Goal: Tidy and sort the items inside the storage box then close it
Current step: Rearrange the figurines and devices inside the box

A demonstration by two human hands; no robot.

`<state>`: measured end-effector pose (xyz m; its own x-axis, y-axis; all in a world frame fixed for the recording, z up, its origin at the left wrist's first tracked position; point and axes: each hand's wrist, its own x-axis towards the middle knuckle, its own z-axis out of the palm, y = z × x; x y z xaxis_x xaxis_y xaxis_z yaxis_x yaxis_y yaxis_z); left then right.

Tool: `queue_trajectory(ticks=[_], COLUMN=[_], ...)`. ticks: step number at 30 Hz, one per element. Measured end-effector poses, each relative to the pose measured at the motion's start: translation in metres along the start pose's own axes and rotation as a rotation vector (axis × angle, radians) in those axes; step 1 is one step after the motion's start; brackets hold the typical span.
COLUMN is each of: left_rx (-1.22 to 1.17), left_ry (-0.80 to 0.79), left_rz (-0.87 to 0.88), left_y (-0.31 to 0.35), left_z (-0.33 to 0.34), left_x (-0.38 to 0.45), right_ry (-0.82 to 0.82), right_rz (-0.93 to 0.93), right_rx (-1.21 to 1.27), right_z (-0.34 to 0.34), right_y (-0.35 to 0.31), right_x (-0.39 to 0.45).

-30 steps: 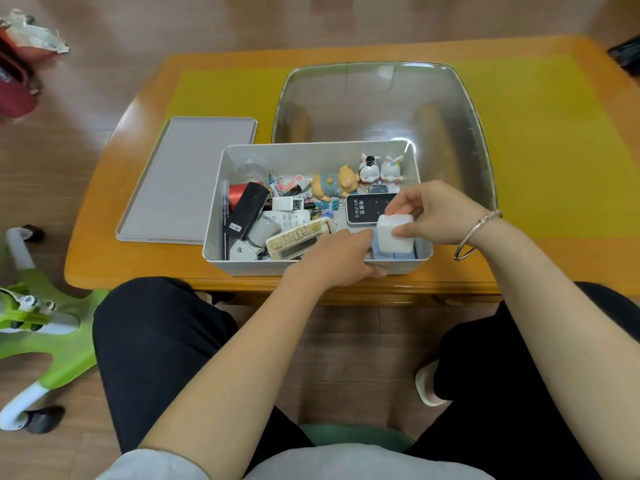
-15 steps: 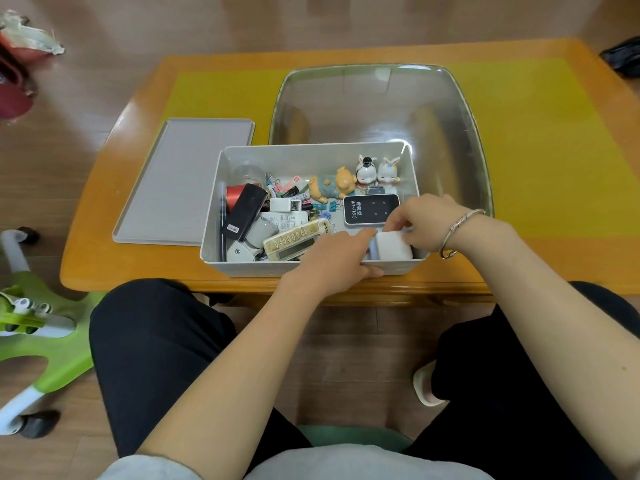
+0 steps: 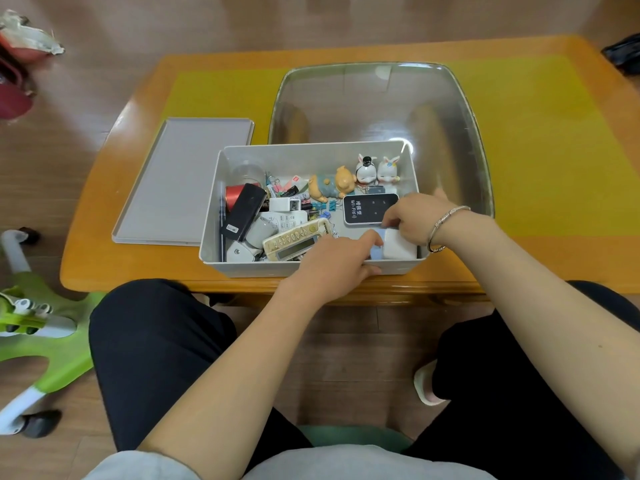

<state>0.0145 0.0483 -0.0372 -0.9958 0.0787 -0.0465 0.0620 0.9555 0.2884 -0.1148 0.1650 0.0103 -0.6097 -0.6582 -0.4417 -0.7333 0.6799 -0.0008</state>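
The grey storage box (image 3: 242,266) stands at the table's near edge, full of small items. My left hand (image 3: 336,259) grips its front wall, thumb outside and fingers inside. In the near right corner lies a white block (image 3: 403,249) with a light-blue piece (image 3: 377,251) beside it; the curled fingers of my right hand (image 3: 417,216) hold the block's far edge. A black Wi-Fi device (image 3: 370,209), a beige remote (image 3: 294,239), a black gadget (image 3: 244,211), a bear figurine (image 3: 332,185) and two rabbit figurines (image 3: 377,169) lie in the box. The grey lid (image 3: 183,181) rests flat to the left.
A large clear tub (image 3: 381,105) stands right behind the box on the orange table (image 3: 104,258) with its yellow mat (image 3: 554,150). A green and white scooter (image 3: 41,327) sits on the floor at left. A dark object (image 3: 623,57) lies at the far right corner.
My right hand has lowered the white block from above the rim down into the box's near right corner. My left hand has stayed on the front wall.
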Motion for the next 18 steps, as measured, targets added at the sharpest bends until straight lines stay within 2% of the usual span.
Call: queue_trajectory(ticks=[7,13,18], left_rx=[-0.022,0.093,0.092], left_ry=[-0.009,0.044,0.038], left_rz=[0.008,0.016,0.025], left_y=[-0.0016,0.0005,-0.0007], left_z=[-0.0007,0.0054,0.0067], left_x=[0.0,-0.0008,-0.0007], right_ry=[-0.033,-0.025,-0.037], right_rz=[-0.026,0.004,0.022], right_rx=[0.034,-0.001,-0.005], right_z=[-0.0019,0.0001,-0.0018], right_y=[0.0025,-0.0005,-0.0025], right_x=[-0.0007,-0.0015,-0.0004])
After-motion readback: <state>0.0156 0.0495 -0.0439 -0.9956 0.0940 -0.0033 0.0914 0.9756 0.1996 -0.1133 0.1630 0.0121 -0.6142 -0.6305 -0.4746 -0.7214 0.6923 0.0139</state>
